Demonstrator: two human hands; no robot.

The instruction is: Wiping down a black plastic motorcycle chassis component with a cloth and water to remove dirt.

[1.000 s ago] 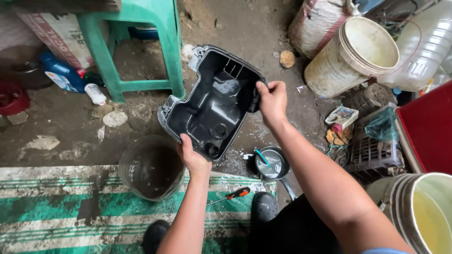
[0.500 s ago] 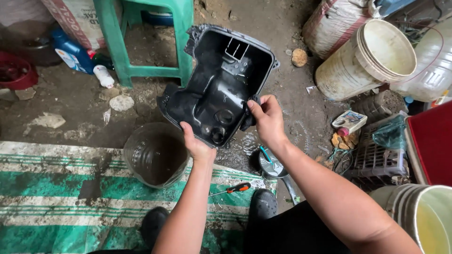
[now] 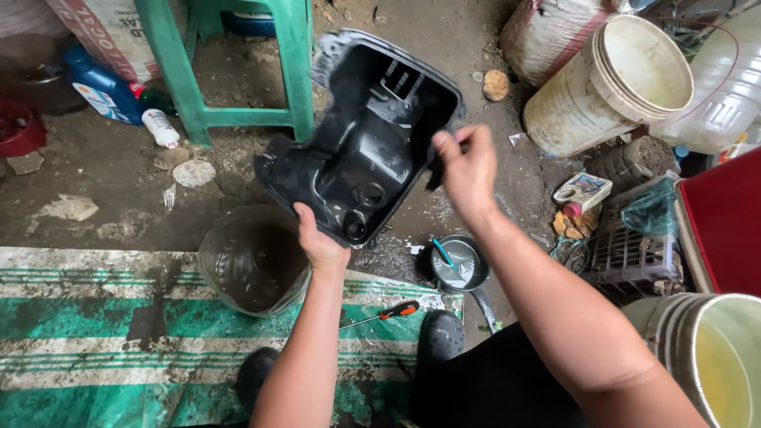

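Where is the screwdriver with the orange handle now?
The screwdriver lies on the green striped mat, low in the head view, between the person's forearms, just below the small metal pan.

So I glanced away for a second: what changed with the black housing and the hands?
The right hand slid from the black housing's far rim to its near right edge, fingers pinching a small dark piece there. The left hand kept its grip on the bottom corner; the clear container and screwdriver stayed put.

Glossy black plastic housing at centre — green stool far left, cream bucket far right, green-and-white striped mat near left — red crate right.
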